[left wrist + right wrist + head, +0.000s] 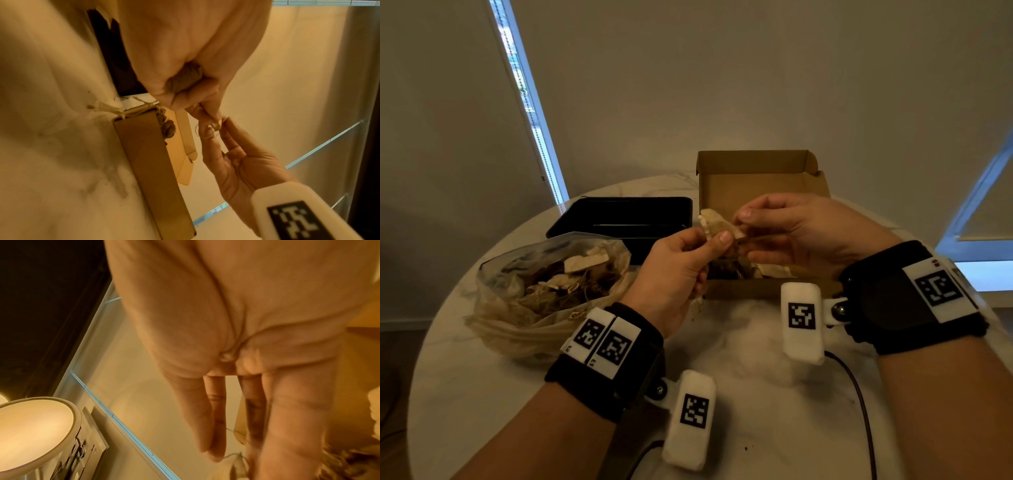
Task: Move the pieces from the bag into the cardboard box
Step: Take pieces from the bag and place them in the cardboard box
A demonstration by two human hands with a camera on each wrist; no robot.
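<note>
Head view dim, wide-angle edges bowed. Daylight enters through window strip (530,113) left of the bench (756,342). Both wrist views amber-tinted; right wrist view blurred throughout.

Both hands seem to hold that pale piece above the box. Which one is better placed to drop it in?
Probably the right hand: it hovers directly over the open cardboard box, pinching the piece. The left hand sits nearer the bag.

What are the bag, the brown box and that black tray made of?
The bag looks like thin clear plastic film: crinkled, glossy, contents showing through. The box is plain brown cardboard, matt, with folded flaps. The black tray seems glossy moulded plastic, though lacquered metal is possible.
</note>
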